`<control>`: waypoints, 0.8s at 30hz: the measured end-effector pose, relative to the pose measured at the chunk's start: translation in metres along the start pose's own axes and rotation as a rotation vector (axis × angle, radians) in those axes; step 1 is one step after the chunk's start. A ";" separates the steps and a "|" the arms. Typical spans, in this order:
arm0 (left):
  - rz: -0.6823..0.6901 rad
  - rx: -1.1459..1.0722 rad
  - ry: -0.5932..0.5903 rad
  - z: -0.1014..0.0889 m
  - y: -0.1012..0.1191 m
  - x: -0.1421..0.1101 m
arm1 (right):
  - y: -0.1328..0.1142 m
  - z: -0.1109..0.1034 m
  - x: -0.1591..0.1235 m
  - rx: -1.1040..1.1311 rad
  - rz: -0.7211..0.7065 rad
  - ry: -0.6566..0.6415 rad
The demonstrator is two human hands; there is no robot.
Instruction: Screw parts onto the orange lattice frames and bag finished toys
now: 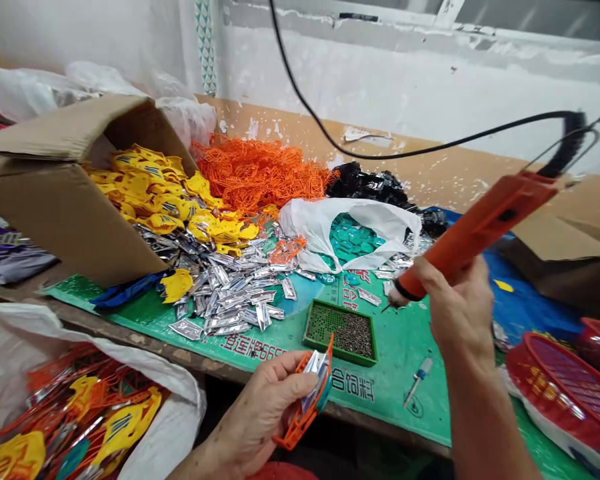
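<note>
My left hand (263,403) is closed on an orange plastic frame (299,427), pinched together with a shiny silver plate and a teal piece, just off the table's front edge. Wrapped round an orange electric screwdriver (480,230) is my right hand (463,310). The screwdriver's tip points down and left above the green mat, apart from the parts in my left hand. Between the hands lies a green tray (375,360) with small dark screws (354,333) heaped in its right side. A small screwdriver with a pale handle (423,369) rests to the tray's right.
A cardboard box (55,213) spills yellow pieces (155,193) beside loose silver plates (225,303). Behind are orange frames (265,170), black parts (375,183) and a white bag (305,227) of teal pieces. A red basket (555,380) stands right; a black cable (380,157) hangs overhead.
</note>
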State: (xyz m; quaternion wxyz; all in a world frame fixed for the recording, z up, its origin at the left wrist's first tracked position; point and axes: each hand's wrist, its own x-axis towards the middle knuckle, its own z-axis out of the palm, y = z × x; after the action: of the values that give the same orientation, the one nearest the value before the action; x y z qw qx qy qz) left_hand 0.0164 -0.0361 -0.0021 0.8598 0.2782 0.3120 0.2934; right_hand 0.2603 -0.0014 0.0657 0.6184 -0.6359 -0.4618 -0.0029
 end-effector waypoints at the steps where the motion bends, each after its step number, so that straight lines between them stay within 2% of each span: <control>1: 0.016 0.043 -0.004 0.000 0.000 0.000 | -0.003 -0.005 -0.009 -0.132 -0.043 0.056; 2: 0.038 0.096 -0.008 -0.001 -0.001 -0.001 | -0.006 -0.009 -0.021 -0.245 -0.100 0.097; 3: 0.063 0.157 -0.012 -0.002 -0.001 -0.001 | -0.010 -0.013 -0.034 -0.304 -0.180 0.077; 4: 0.094 0.223 -0.020 -0.004 -0.001 -0.002 | -0.014 -0.016 -0.049 -0.311 -0.277 -0.036; 5: 0.127 0.286 -0.030 -0.005 0.000 -0.003 | -0.017 -0.018 -0.064 -0.276 -0.363 -0.242; 7: 0.193 0.400 -0.052 -0.006 0.000 -0.006 | -0.022 -0.017 -0.090 -0.160 -0.443 -0.655; 9: 0.248 0.504 -0.066 -0.006 0.001 -0.008 | -0.022 -0.012 -0.109 -0.071 -0.420 -0.877; 10: 0.275 0.550 -0.069 -0.006 0.001 -0.009 | -0.021 -0.009 -0.116 -0.042 -0.397 -0.912; 12: 0.333 0.639 -0.069 -0.005 0.002 -0.011 | -0.019 -0.005 -0.123 -0.010 -0.364 -0.892; 16: 0.458 0.827 -0.027 -0.007 0.001 -0.013 | -0.013 -0.006 -0.130 0.009 -0.266 -0.745; 18: 0.576 0.942 0.022 -0.010 -0.002 -0.012 | -0.011 -0.007 -0.136 0.078 -0.096 -0.712; 21: 0.866 1.152 0.054 -0.017 -0.009 -0.008 | -0.010 -0.006 -0.147 0.253 0.218 -0.715; 24: 1.094 1.354 0.037 -0.021 -0.016 -0.004 | -0.011 -0.002 -0.155 0.319 0.395 -0.731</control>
State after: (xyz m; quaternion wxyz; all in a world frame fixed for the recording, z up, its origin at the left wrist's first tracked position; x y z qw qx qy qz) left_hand 0.0046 -0.0439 -0.0247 0.2428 0.8356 0.2559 0.4212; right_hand 0.1658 -0.0950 -0.0139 0.4936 -0.5677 -0.5143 0.4117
